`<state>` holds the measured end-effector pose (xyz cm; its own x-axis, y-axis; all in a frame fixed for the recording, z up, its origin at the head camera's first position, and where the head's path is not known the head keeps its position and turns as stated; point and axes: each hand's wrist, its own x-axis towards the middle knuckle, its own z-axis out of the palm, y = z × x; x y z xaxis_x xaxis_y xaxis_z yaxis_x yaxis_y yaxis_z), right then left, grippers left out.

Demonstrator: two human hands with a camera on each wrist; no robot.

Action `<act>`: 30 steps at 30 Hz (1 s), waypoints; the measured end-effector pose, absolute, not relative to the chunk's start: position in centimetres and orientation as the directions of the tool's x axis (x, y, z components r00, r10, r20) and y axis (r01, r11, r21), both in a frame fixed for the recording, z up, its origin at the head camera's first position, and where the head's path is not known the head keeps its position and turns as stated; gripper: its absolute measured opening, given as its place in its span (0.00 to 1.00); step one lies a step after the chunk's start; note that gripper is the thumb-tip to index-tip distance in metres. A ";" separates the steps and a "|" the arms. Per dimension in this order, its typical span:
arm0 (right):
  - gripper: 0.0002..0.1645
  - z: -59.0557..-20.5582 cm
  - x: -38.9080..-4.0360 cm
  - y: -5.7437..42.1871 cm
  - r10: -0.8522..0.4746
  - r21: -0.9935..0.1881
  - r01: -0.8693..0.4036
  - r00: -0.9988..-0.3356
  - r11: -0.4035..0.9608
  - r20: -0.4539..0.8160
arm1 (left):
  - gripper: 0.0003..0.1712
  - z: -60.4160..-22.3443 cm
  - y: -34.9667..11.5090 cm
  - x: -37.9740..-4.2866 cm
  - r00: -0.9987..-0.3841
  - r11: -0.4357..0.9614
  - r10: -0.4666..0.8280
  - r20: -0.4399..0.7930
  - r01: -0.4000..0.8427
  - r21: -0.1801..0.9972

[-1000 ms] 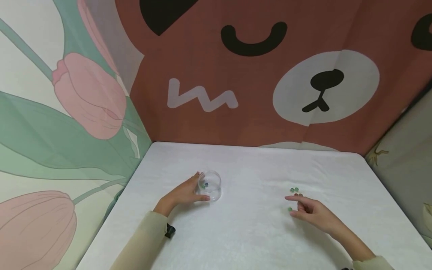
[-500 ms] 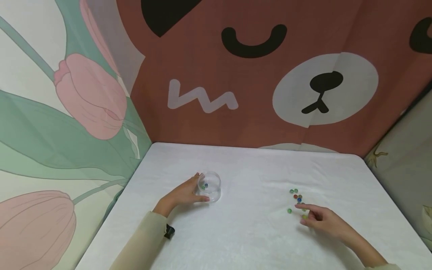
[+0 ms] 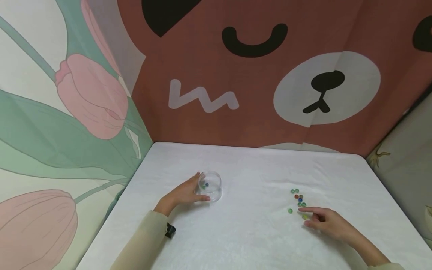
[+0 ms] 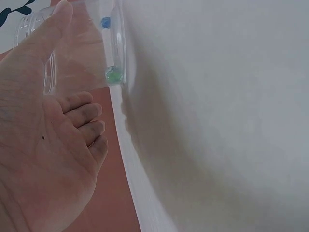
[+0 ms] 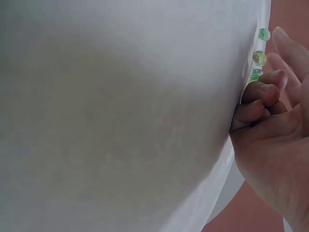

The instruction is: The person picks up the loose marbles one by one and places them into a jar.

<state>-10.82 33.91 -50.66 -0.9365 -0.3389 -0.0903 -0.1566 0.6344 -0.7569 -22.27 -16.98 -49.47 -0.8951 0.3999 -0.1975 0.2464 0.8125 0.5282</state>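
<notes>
A clear jar [image 3: 215, 191] stands on the white-covered table, with a blue marble [image 3: 207, 185] and a green marble [image 3: 204, 187] inside at the bottom. My left hand [image 3: 185, 192] holds it from the left, thumb at the front and fingers behind. In the left wrist view the thumb lies along the jar wall [image 4: 82, 53]. On the right, my right hand [image 3: 330, 223] is low by a yellow-green marble [image 3: 305, 217], which sits in the gap between index finger and thumb. Its index finger points out; the other fingers are curled, as the right wrist view shows.
Several loose marbles lie beyond the right hand: green ones [image 3: 292, 191], a red one [image 3: 296, 196] and a blue one [image 3: 300, 200]. A single green marble [image 3: 290, 211] lies to their left. A printed bear cloth [image 3: 202, 127] hangs behind the table [image 3: 249, 225].
My right hand has drawn back to the right and toward me, uncovering the marbles it hid. The left hand and the jar have stayed put.
</notes>
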 end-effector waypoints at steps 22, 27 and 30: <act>0.20 -51.0 -10.9 33.5 -0.211 -0.657 -0.033 -0.958 0.753 -0.194 | 0.67 -49.6 -17.2 -21.7 -0.905 0.822 0.366 -0.218 0.205 0.531; 0.14 -50.9 -11.0 33.3 -0.145 -0.615 -0.007 -0.974 0.788 -0.175 | 0.66 -49.4 -17.0 -21.8 -0.903 0.808 0.380 -0.199 0.220 0.546; 0.13 -50.9 -11.2 33.4 -0.141 -0.601 -0.008 -0.974 0.799 -0.175 | 0.67 -49.3 -17.0 -21.9 -0.899 0.803 0.388 -0.200 0.224 0.553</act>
<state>-11.22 33.40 -50.88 -0.9744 -0.1412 -0.1749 -0.0078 0.7989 -0.6013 -21.91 -16.95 -49.30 -0.8994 0.3885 -0.2005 0.2235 0.8028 0.5528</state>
